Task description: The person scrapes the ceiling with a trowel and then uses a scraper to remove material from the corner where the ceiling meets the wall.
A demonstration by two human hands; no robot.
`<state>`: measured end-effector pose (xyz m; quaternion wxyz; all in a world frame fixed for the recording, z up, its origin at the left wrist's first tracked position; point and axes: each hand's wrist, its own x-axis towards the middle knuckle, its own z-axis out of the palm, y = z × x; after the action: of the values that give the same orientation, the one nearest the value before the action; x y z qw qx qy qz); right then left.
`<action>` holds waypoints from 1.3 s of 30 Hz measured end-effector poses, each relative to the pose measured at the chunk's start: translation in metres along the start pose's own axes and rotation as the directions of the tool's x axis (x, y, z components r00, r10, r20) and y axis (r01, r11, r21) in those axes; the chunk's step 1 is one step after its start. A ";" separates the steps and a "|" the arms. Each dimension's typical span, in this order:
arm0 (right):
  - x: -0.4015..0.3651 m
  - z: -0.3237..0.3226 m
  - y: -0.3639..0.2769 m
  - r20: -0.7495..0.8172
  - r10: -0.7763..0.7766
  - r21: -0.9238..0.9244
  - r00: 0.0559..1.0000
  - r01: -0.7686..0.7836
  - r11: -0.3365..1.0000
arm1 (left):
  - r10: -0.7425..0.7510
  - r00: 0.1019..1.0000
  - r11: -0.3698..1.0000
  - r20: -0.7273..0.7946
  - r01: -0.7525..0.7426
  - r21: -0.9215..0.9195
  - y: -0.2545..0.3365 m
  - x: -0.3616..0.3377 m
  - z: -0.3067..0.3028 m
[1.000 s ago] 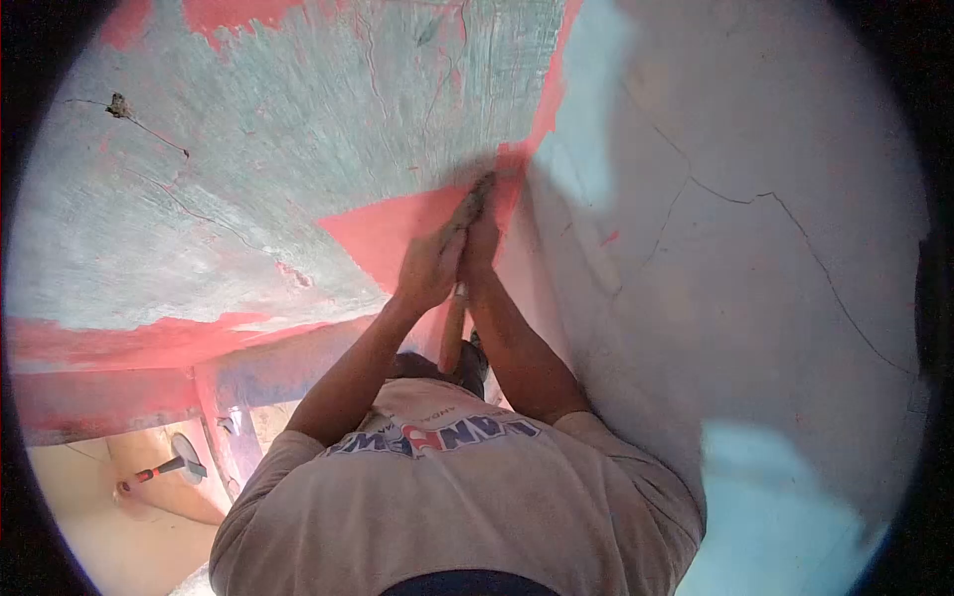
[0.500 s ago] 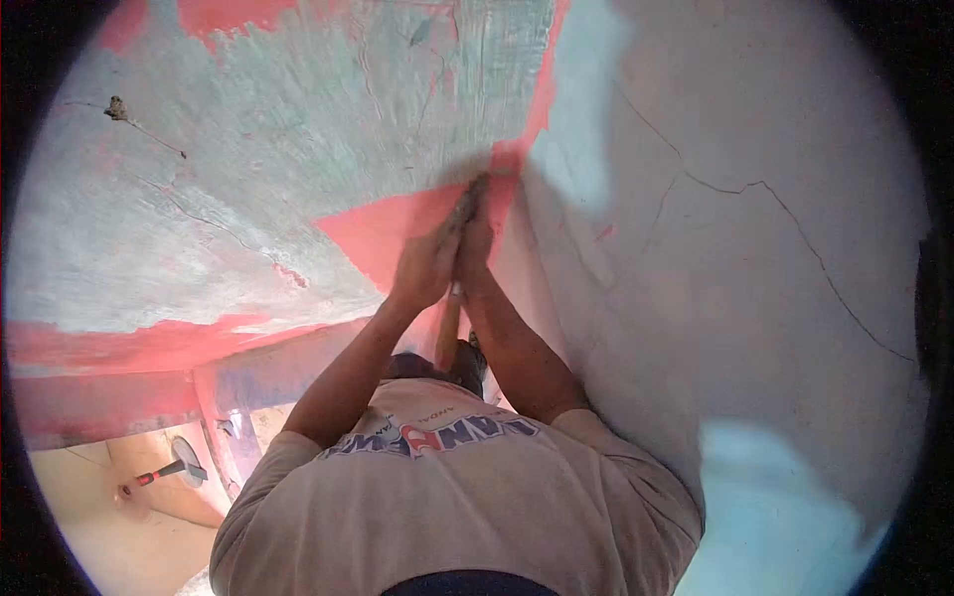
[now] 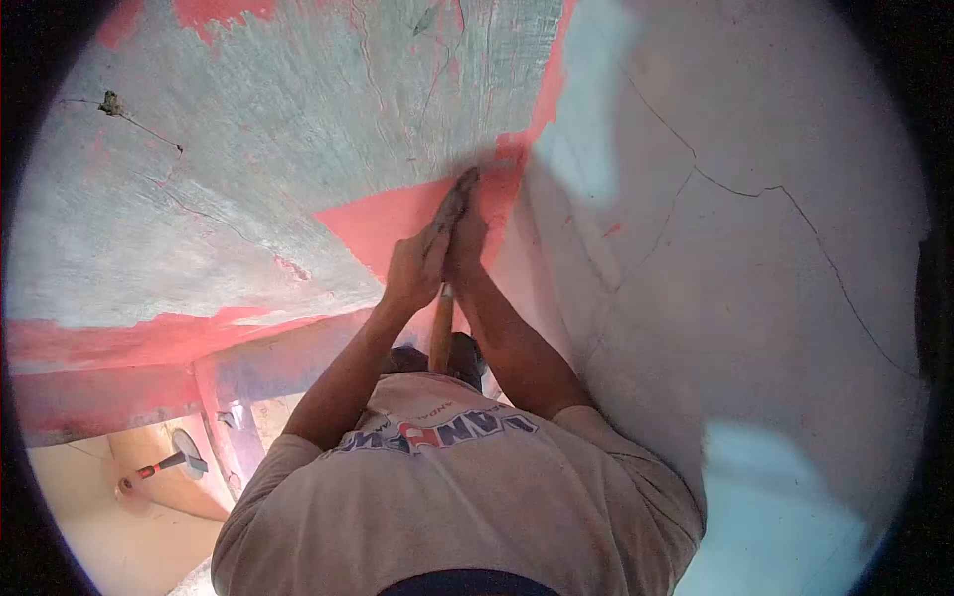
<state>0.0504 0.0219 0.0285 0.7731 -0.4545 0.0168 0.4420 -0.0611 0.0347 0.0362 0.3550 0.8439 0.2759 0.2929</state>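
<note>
Both hands are closed together on a wooden-handled scraper (image 3: 441, 333). Its handle points back towards my chest, with a pale metal collar at the top, and most of its blade is hidden by the hands. My left hand (image 3: 415, 266) lies along one side, with fingers stretched forward and greyed with dust. My right hand (image 3: 465, 240) presses against it from the other side. The fingertips are at a patch of pink paint (image 3: 373, 226), close to the corner. Beyond the patch spreads a grey, streaked surface (image 3: 298, 119) with the paint off.
A pale, cracked wall (image 3: 755, 288) rises close on my right. At lower left, a tool with a red and black handle (image 3: 159, 467) lies on a tan surface (image 3: 89, 507). Pink paint also edges the grey surface.
Both hands and the scraper have shifted slightly left. The handle stands straighter, and its end has moved left. The view has tilted a little.
</note>
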 end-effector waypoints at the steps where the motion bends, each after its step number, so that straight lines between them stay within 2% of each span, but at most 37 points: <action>1: -0.005 0.005 0.006 0.015 0.004 0.034 1.000 -0.005 0.999 | 0.007 1.000 1.000 -0.018 -0.007 -0.019 0.001 -0.007 -0.008; 2: -0.011 0.012 0.014 0.034 0.006 0.069 0.999 -0.009 0.998 | 0.017 0.999 0.999 -0.037 -0.018 -0.035 0.004 -0.014 -0.016; 3: -0.015 0.016 0.018 0.053 0.007 0.105 0.999 -0.013 0.994 | -0.071 0.997 0.991 -0.034 0.067 -0.115 0.013 -0.014 -0.021; 4: -0.016 0.015 0.016 0.061 -0.009 0.022 0.998 0.008 1.000 | -0.158 0.987 0.969 -0.030 0.150 -0.195 0.022 -0.015 -0.026; 7: 0.009 -0.006 0.018 0.030 -0.088 0.017 0.996 0.087 0.996 | 0.014 0.999 0.998 -0.043 -0.016 -0.053 0.020 0.002 -0.008; 8: 0.015 -0.011 0.012 0.012 -0.114 0.015 0.993 0.114 0.993 | -0.126 0.990 0.990 0.065 0.130 -0.054 0.016 0.007 -0.001; 11: 0.021 -0.017 -0.009 -0.026 -0.201 0.064 0.979 0.202 0.977 | -0.073 0.995 0.994 0.071 0.079 -0.082 0.024 0.023 0.017; 12: 0.022 -0.016 -0.011 -0.008 -0.241 0.108 0.970 0.240 0.965 | -0.147 0.981 0.981 0.130 0.161 -0.105 0.032 0.026 0.015; 15: 0.006 -0.010 -0.011 0.026 -0.185 0.030 0.982 0.184 0.983 | 0.000 1.000 0.994 -0.027 -0.003 -0.109 0.029 0.016 0.010; 16: -0.003 -0.005 -0.012 0.030 -0.138 -0.032 0.990 0.139 0.990 | -0.061 0.998 0.984 -0.025 0.056 -0.167 0.024 0.009 0.006; 19: -0.008 0.010 0.008 0.025 -0.108 0.030 0.994 0.108 0.994 | -0.141 0.986 0.972 -0.087 0.121 -0.203 0.022 -0.007 -0.008; 20: -0.005 0.008 0.007 0.007 -0.050 -0.039 0.999 0.050 0.998 | -0.095 0.993 0.983 -0.067 0.083 -0.164 0.023 -0.005 -0.012; 23: -0.009 0.000 -0.013 -0.034 -0.130 -0.066 0.991 0.128 0.990 | -0.131 0.991 0.987 0.035 0.133 -0.088 0.018 0.010 0.003; 24: 0.026 -0.018 0.004 0.093 -0.243 0.188 0.965 0.223 0.957 | -0.075 0.996 0.992 0.058 0.080 -0.096 0.018 0.020 0.010; 27: 0.020 -0.015 -0.010 -0.010 -0.220 0.195 0.975 0.218 0.956 | -0.027 1.000 0.992 -0.002 0.026 -0.119 0.025 0.023 0.021; 31: -0.005 0.001 -0.003 0.003 -0.068 -0.081 0.998 0.068 0.994 | 0.059 0.997 0.997 -0.048 -0.057 0.043 0.016 -0.001 -0.002; 32: -0.014 0.009 -0.004 -0.006 -0.017 -0.128 1.000 0.016 0.992 | -0.170 0.985 0.973 -0.023 0.164 -0.164 0.022 -0.009 -0.011; 34: -0.018 0.011 -0.005 0.007 0.024 -0.164 1.000 -0.023 0.986 | -0.062 0.997 0.989 -0.050 0.055 -0.138 0.014 -0.009 -0.008; 35: -0.016 0.008 -0.007 0.044 -0.037 -0.056 0.998 0.039 0.998 | -0.007 0.998 0.992 -0.067 -0.001 -0.125 0.010 -0.007 -0.006; 36: -0.010 0.005 -0.009 0.076 -0.103 0.053 0.992 0.099 0.994 | 0.241 0.968 0.970 -0.074 -0.237 0.056 0.010 0.002 -0.002; 38: 0.036 -0.023 0.007 0.111 -0.329 0.072 0.938 0.322 0.944 | 0.079 0.997 0.997 0.019 -0.079 0.009 0.012 0.023 0.016; 39: 0.054 -0.034 0.008 0.097 -0.333 0.104 0.938 0.323 0.941 | -0.001 0.998 1.000 0.066 0.002 -0.009 0.017 0.030 0.026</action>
<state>0.0909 0.0353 -0.0202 0.8545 -0.3915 -0.0838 0.3308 -0.0185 0.0339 0.0434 0.3679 0.8512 0.2635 0.2659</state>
